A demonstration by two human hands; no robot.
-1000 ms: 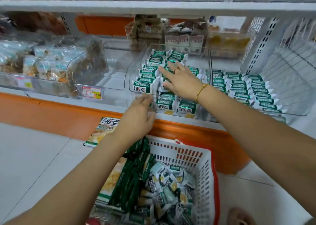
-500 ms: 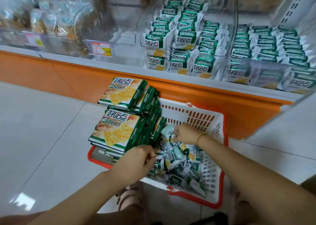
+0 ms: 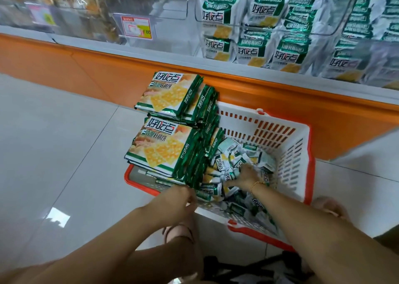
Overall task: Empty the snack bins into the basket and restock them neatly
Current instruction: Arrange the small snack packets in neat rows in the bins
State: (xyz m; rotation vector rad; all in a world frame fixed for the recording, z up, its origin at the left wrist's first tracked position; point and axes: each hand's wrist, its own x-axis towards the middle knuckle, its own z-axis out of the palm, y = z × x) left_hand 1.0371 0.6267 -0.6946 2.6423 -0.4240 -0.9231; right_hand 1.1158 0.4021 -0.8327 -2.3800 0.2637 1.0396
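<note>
Several clear bins [image 3: 345,3] on the shelf hold rowed packets. Below, 1 basket [image 3: 289,154] sits on open floor tiles [image 3: 54,143]. 2 stacks of large packs [image 3: 164,147] overhang its left rim, with small packets [image 3: 233,152] heaped to the right. The right hand [image 3: 244,177] has its fingers buried there, and the left hand [image 3: 183,197] curls at the near rim; neither grip can be told.

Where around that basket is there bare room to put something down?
The floor tiles left of the basket, below the orange shelf base, are free. Inside, only the far right corner shows bare wall. Big packs, small packets and the right hand crowd the rest.
</note>
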